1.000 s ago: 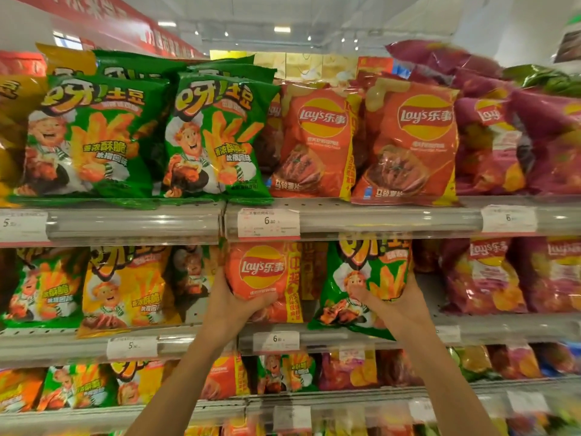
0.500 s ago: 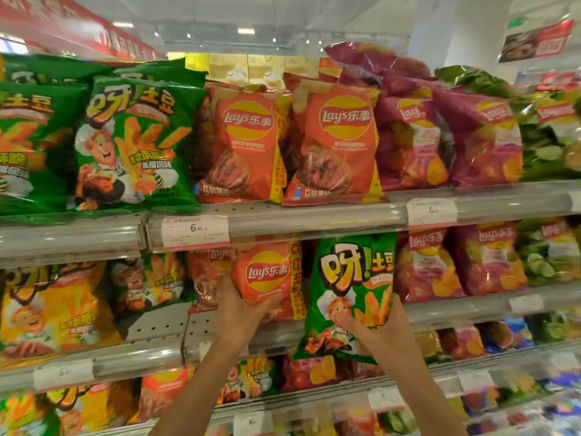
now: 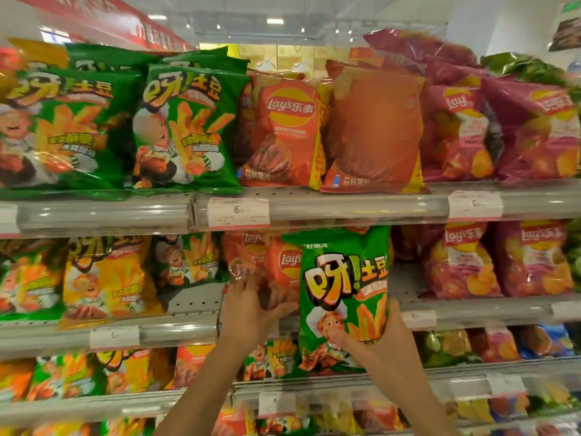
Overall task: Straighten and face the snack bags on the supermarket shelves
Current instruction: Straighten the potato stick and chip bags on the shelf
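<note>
My right hand point(image 3: 382, 347) grips a green potato-stick bag point(image 3: 342, 287) by its lower part and holds it upright in front of the middle shelf point(image 3: 176, 330), off the shelf board. My left hand point(image 3: 251, 313) holds the bottom of an orange Lay's bag point(image 3: 270, 269) that stands on that middle shelf, just left of the green bag. The green bag covers part of the orange bag's right side.
The top shelf point(image 3: 345, 206) carries green bags point(image 3: 185, 127), orange Lay's bags point(image 3: 374, 127) and purple-red Lay's bags point(image 3: 531, 130). Yellow bags point(image 3: 103, 278) stand at middle left, purple-red bags point(image 3: 462, 262) at middle right. A bare gap point(image 3: 191, 297) shows left of my left hand. Lower shelves hold small bags.
The green bag has come forward and down out of the middle shelf in my right hand. My left hand slid lower on the orange bag. The view shifted.
</note>
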`<state>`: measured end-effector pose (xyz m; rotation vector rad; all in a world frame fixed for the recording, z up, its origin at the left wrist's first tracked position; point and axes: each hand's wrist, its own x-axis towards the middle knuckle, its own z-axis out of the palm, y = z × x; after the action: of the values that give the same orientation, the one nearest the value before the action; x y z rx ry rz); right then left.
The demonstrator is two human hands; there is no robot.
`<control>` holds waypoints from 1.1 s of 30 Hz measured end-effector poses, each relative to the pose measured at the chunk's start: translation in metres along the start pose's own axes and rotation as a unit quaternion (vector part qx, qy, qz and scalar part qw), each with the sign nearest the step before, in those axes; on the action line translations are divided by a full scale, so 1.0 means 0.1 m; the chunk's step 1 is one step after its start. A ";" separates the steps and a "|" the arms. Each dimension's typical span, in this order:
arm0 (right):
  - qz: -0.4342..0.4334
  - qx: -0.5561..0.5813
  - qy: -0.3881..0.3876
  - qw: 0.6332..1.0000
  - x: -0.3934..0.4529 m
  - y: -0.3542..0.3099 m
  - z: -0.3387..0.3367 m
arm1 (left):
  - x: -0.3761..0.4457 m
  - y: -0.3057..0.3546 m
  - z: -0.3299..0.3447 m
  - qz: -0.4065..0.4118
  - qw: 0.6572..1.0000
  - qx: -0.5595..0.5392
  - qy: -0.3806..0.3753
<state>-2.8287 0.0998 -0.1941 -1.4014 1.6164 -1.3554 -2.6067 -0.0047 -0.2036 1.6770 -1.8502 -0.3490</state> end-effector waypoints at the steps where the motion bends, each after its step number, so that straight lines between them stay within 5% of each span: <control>1: 0.003 0.000 -0.001 1.000 -0.05 -0.04 0.09 | -0.05 -0.08 -0.04 0.015 1.000 0.013 0.016; 10: 0.032 -0.020 -0.020 0.999 -0.39 -0.46 1.40 | -0.45 -1.41 -0.79 0.193 0.959 0.093 0.186; 16: 0.025 -0.090 -0.004 0.996 -0.30 -0.67 2.11 | -0.55 -2.27 -1.18 0.134 0.966 0.131 0.176; 21: -0.095 -0.115 0.049 0.988 -0.11 -0.78 2.37 | -0.59 -2.62 -1.29 0.113 0.966 0.175 0.151; 26: 0.014 -0.052 0.040 0.998 0.31 -0.90 2.47 | -0.63 -2.62 -1.28 0.101 0.965 0.196 0.141; 33: 0.008 -0.019 0.030 0.999 0.55 -0.81 2.54 | -0.60 -2.60 -1.27 0.091 0.962 0.214 0.145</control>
<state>-2.5857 -0.0235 -0.1841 -1.3773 1.6974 -1.3768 -2.3214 0.0368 -0.2682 1.6970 -1.9213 0.3833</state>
